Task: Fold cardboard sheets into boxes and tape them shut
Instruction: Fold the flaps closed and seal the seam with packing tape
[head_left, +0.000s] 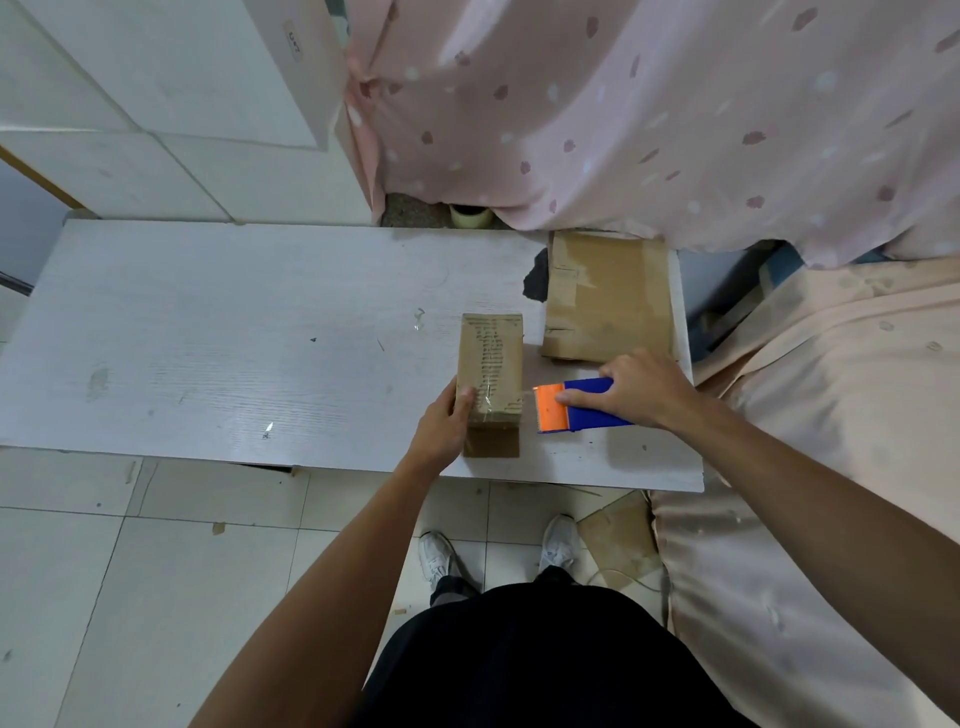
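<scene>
Brown cardboard first: hold the box (490, 374) still with the left grip (441, 423), thumb pressing the clear tape flat. Pull the blue and orange tape tool (576, 410), held tight in the right grip (639, 387), away to cut clean. Stands near the front edge of the desk (234, 338), tall, closed, shiny tape on top.

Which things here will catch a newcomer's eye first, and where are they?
The bright blue and orange plastic tape dispenser stands out first, gripped by the right hand near the right end of the white wooden table. Just left of it, the left hand holds a small closed brown cardboard box with clear tape on top. Behind, a pink spotted curtain hangs, and flattened brown cardboard lies at the table's far right corner.
</scene>
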